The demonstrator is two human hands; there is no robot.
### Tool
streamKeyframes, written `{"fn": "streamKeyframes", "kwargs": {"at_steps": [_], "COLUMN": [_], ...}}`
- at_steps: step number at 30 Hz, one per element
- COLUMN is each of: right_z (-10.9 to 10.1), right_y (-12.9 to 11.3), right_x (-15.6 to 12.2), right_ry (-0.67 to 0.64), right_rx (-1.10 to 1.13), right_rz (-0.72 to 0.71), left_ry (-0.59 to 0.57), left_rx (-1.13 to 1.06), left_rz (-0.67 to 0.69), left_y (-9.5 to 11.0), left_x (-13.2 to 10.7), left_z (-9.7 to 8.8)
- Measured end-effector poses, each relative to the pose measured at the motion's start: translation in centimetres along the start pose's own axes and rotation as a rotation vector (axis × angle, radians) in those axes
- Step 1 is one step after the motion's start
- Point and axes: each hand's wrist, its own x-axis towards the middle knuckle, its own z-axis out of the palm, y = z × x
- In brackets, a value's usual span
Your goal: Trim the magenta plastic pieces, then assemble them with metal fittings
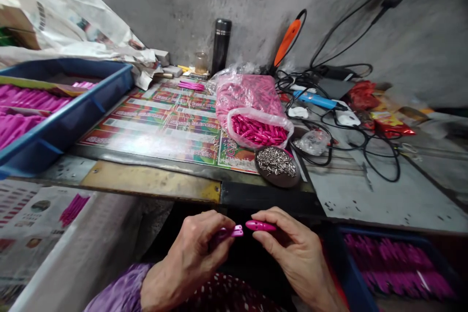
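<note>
Left hand (190, 259) clenched, fingertips pinching one magenta plastic piece (230, 232); right hand (292, 248) pinching a second magenta plastic piece (260, 225), the two just apart. Dark gap below them; black table edge (270, 195) just ahead. Beyond: one blue tray (349, 273) at right, one dish of silver metal bits (278, 181), one clear bag of magenta pieces (260, 111).

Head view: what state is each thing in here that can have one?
left hand, pinching a pink plastic part
right hand, pinching a second pink plastic part
clear plastic bag, mouth open, pink parts inside
blue tray, filled with pink pieces
black flask, upright, capped
round dark dish, heaped with metal pieces
</note>
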Motion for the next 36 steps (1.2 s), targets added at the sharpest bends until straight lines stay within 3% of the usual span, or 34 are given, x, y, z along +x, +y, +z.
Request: {"fn": "streamKeyframes", "kwargs": {"at_steps": [16,24,31,36], "right_z": [0.9,1.3,1.1,1.7], "right_y": [0.0,0.0,0.8,0.3], "right_x": [-0.6,-0.6,-0.9,-0.6], "right_ry": [-0.020,-0.037,-0.156,-0.210], "right_rx": [-0.063,-0.055,0.067,0.048], "right_rz": [0.024,0.141,0.370,0.289], "left_ry": [-0.014,0.007,-0.013,-0.056], "left_rx": [0.031,0.143,0.207,0.179], "left_rz": [0.013,0.109,0.165,0.146], "left_y": [-0.5,-0.6,-0.8,-0.8], "left_x": [-1.0,-1.2,-1.3,-1.6], "left_z": [0.6,0.9,1.1,1.2]}}
